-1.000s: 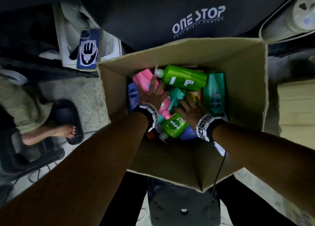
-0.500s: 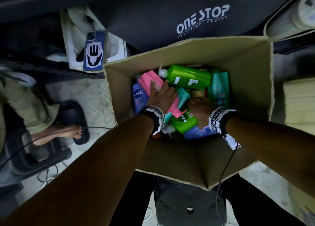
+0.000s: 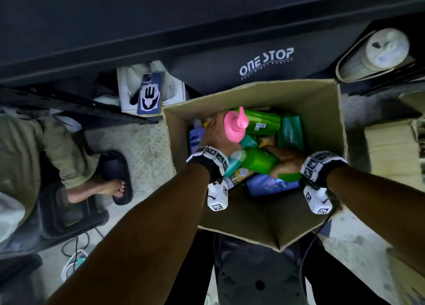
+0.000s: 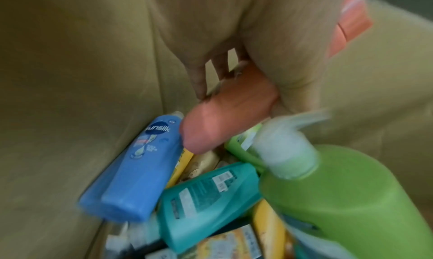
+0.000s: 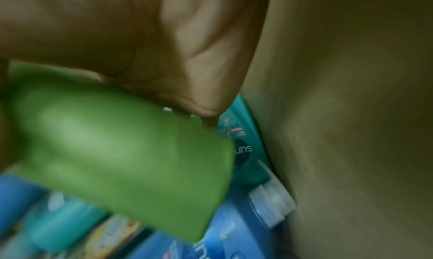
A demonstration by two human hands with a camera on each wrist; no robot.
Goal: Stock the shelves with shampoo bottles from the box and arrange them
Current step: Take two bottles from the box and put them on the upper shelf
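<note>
Both wrist views are blurred, and the fingers of each hand are mostly hidden behind what they hold. The left hand [image 3: 217,133] is wrapped round a pink bottle [image 3: 235,126], pump end up toward the head cam, its lower half covered by the palm — in the left wrist view the curled fingers [image 4: 201,74] clamp it. The right hand [image 3: 284,161] grips a green bottle [image 3: 261,161] lying sideways, white pump pointing left; its base is cut off by the wrist strap, and the right wrist view shows only the palm against green plastic. Both bottles sit over the open cardboard box [image 3: 322,111], above the pile inside. In the box, partly buried: a blue bottle [image 3: 196,139] against the left wall, a second green bottle [image 3: 259,120] at the back, a teal bottle [image 3: 291,133] at right, another blue one [image 3: 271,185] under the right hand. Labels are mostly unreadable. Left of the box a phone [image 3: 149,94] lies in a white tray [image 3: 124,93]; further left, another person's foot [image 3: 101,188] in a black slipper [image 3: 116,166]. Behind the box, a dark panel [image 3: 230,79] w/ "ONE STOP" lettering.
</note>
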